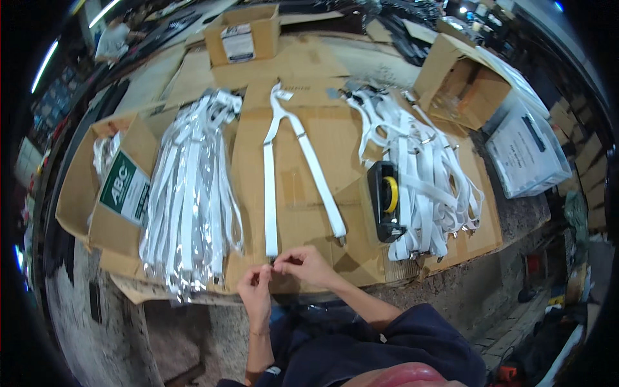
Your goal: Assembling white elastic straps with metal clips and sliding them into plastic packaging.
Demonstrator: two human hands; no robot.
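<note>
A pair of white suspenders (pixel 271 174) lies spread in a narrow V on the flattened cardboard (pixel 303 64) in front of me. My left hand (pixel 256 290) and my right hand (pixel 304 264) meet at the near end of its left strap, fingers pinched on the small metal clip there. The right strap ends in a clip (pixel 342 240) lying free on the cardboard.
Several bagged white suspenders (pixel 190 193) are piled at the left, beside an open box (pixel 119 187). A heap of loose white suspenders (pixel 419 168) lies at the right, with a black and yellow tape dispenser (pixel 385 200) against it. Open cardboard boxes (pixel 461 80) stand behind.
</note>
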